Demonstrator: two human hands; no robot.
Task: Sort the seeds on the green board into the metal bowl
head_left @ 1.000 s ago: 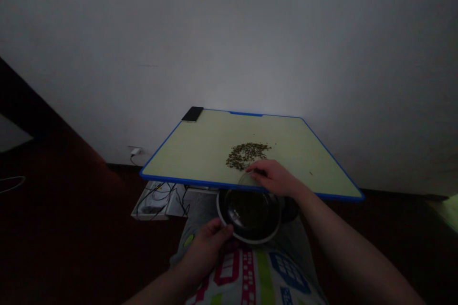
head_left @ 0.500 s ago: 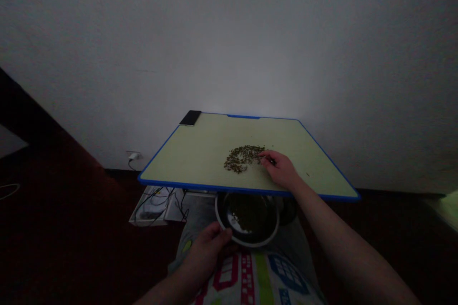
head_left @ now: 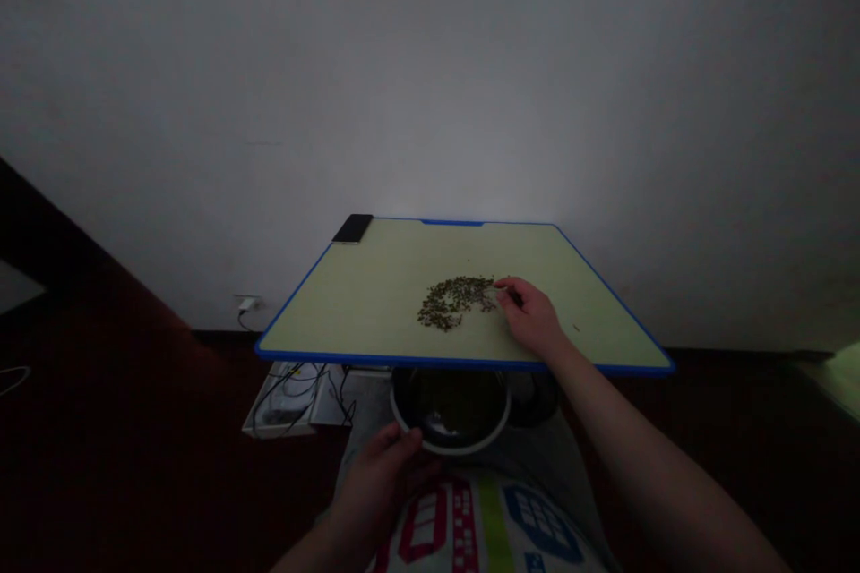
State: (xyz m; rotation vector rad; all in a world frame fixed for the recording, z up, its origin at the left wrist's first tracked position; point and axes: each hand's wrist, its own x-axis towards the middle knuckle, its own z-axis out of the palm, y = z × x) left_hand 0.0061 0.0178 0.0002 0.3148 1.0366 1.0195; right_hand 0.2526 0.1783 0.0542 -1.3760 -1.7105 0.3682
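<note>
Hands: 2, both the wearer's own.

Left hand (head_left: 380, 470): grasping 1 round pan (head_left: 460, 449), thumb over the pale rim, fingers below. Pan sits just ahead and to the right of that hand, over the lap, far side tucked under the table edge. Dark stuff inside, too dim to count pieces.

Right hand (head_left: 530, 315): over the table, fingers bent, thumb and index close together at the right end of the pile. Cannot tell if anything is pinched there.

Pile of small dark bits (head_left: 451, 294): 1, arched, just left of the right fingertips, ahead of the left hand. Far too many bits to count, many lying singly. Apart from it: 1 thin dark sliver (head_left: 576, 327) just right of the right hand; 1 tiny speck (head_left: 468, 260) beyond the pile, left of the right fingertips.

Table (head_left: 363, 304): 1, pale top, blue edging, under the right hand. 1 flat black device (head_left: 353, 229) at its far left corner, well apart from both hands.

Left of the left hand, lower down: 1 open white box (head_left: 279, 431) with dark cables (head_left: 269, 398), tangled, count unclear. Beyond that, 1 white plug (head_left: 247, 305) at the wall.
</note>
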